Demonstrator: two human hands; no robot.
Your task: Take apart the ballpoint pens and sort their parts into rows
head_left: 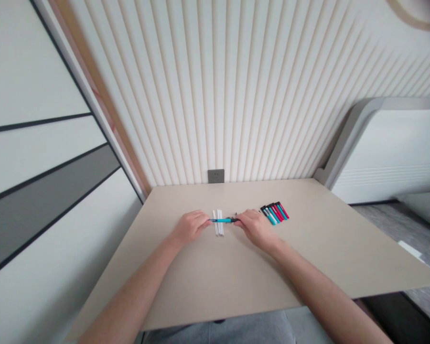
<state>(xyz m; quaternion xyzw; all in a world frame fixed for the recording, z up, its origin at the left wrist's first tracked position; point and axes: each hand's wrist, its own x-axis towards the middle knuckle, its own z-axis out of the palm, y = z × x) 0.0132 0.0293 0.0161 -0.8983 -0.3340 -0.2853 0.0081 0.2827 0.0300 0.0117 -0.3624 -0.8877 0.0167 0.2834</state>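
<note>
1. Pen (221,220): blue, dark ends, between your hands above the table (200,286). Not set down yet, so I'd call this one in progress.
2. Your left hand (192,226) pinches its 9 o'clock end, your right hand (255,227) its 3 o'clock end. Both clamped on the pen.
3. Sticks (221,230): white, loose on the table, showing past the pen at 12 and 6. One lies just apart at 9. They look unused to me.
4. Dark bits (236,213) at 1 o'clock, beside your right hand. Too small to identify.
5. Pen row (275,213) at 3 o'clock, past your right hand: capped-looking, side by side, mixed colours. Laid out neatly; finished or waiting, can't tell.
</note>
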